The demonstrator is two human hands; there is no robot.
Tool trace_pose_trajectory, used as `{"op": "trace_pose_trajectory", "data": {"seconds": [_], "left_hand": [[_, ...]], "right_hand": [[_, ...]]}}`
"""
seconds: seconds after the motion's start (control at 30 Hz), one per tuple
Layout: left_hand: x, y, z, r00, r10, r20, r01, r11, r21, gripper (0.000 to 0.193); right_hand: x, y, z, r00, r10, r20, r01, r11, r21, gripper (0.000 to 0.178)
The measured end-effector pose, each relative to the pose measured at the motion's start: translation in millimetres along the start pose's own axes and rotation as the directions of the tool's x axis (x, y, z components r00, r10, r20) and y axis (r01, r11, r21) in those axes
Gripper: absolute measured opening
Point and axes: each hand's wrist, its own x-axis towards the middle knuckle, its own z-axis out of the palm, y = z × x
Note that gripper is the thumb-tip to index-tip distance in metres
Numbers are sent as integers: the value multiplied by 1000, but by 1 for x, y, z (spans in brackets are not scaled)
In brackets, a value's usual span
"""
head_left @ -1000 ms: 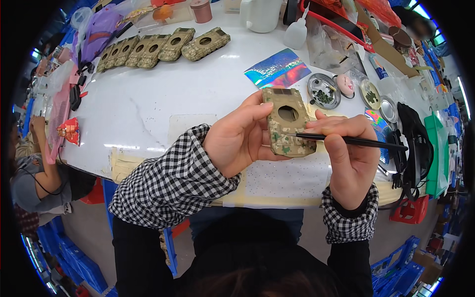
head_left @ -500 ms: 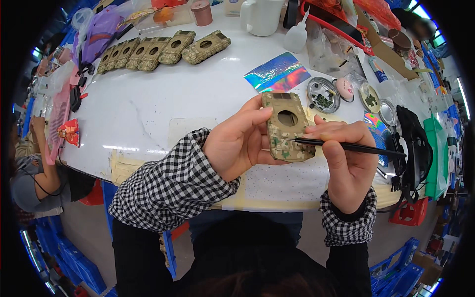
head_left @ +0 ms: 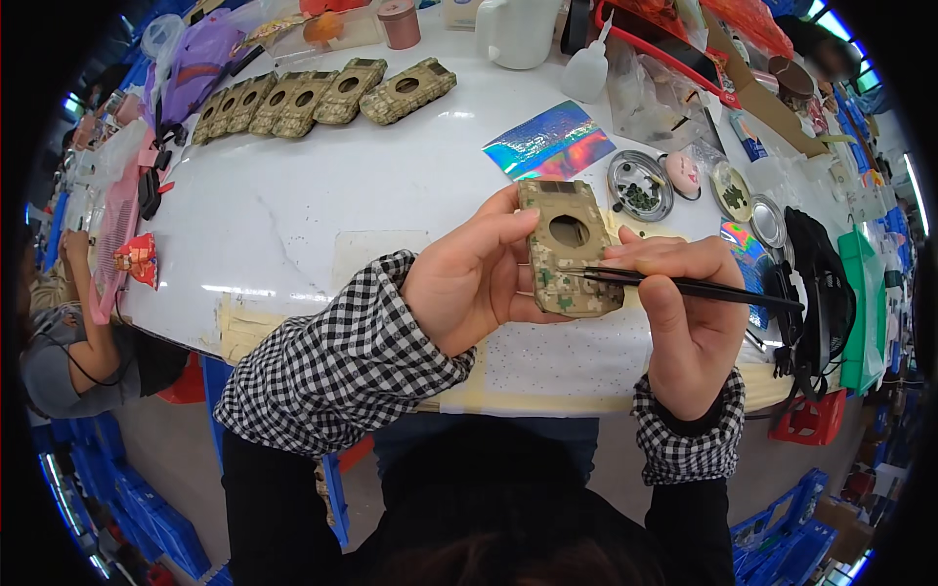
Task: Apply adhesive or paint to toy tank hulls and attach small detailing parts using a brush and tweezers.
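My left hand [head_left: 467,269] grips a camouflage-patterned model tank hull [head_left: 549,264] by its left side, thumb on top and fingers beneath. The hull has a round hole in its upper face and green and tan pixel-like patches. In my right hand [head_left: 696,313], a pair of black tweezers [head_left: 699,287] is pinched between thumb and fingers. Its thin tips lie over the hull's near half, just below the hole, slightly parted. Whether they touch the surface or hold a tiny piece, I cannot tell.
Several similar hulls [head_left: 408,90] stand in a row at the far left. Right of my hands are a round metal dish [head_left: 666,207] with dark green bits, a pink rounded object [head_left: 681,174] and a holographic sheet [head_left: 547,139]. A white squeeze bottle [head_left: 584,73] and white pitcher [head_left: 516,34] stand behind.
The tweezers' tips have shifted slightly right and now show as two parted prongs. My left hand and the hull have hardly moved.
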Motion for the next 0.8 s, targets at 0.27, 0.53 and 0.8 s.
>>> {"op": "trace_pose_trajectory", "data": {"seconds": [0.27,0.53,0.8], "left_hand": [[1,-2,-1,1000,12,-8,-12,1000,-5,51],[0,-1,0,1000,8,-19,-9,1000,-8,50],[1,-1,-2,1000,5,-7,-5,1000,-8,51]], "right_hand": [[-1,1,0,1000,-20,-8,20,1000,-19,11],[-1,1,1,1000,-23,-9,23,999,-24,10],[-1,3,0,1000,-23,-11,23,999,-40,11]]}}
